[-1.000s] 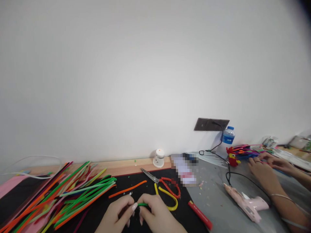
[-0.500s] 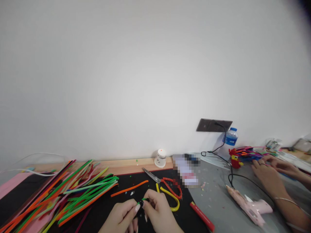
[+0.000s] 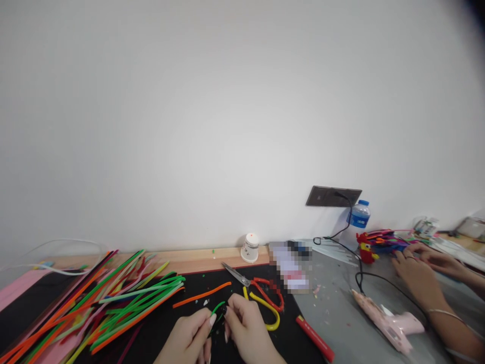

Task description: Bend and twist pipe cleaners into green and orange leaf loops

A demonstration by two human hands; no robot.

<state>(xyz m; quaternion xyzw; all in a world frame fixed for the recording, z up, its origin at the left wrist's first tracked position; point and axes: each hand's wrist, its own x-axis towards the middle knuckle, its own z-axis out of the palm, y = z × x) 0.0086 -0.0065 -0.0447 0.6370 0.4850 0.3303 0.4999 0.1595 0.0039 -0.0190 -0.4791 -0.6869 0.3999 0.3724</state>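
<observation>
The left hand [image 3: 190, 333] pinches a green stem [image 3: 217, 307] above the black mat [image 3: 153, 323]. The right hand [image 3: 247, 323] grips a small black piece [image 3: 224, 309] beside the stem. Beyond lie an orange stem [image 3: 202, 294] and scissors [image 3: 245, 282]; a white cup [image 3: 249, 248] stands near the wall [image 3: 242, 126].

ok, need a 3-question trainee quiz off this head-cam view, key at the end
1. Fill in: the left hand pinches a slim, curved strand coloured ____.

2. True or false: the pale pink, pistol-shaped glue gun lies on the grey tabletop.

3. On the black mat, what lies just left, in the picture, of the metal scissors with one red and one yellow handle loop?
A) a clear bottle with a blue cap
B) a single straight-ish orange stem
C) a white cup

Key: 1. green; 2. true; 3. B
</observation>
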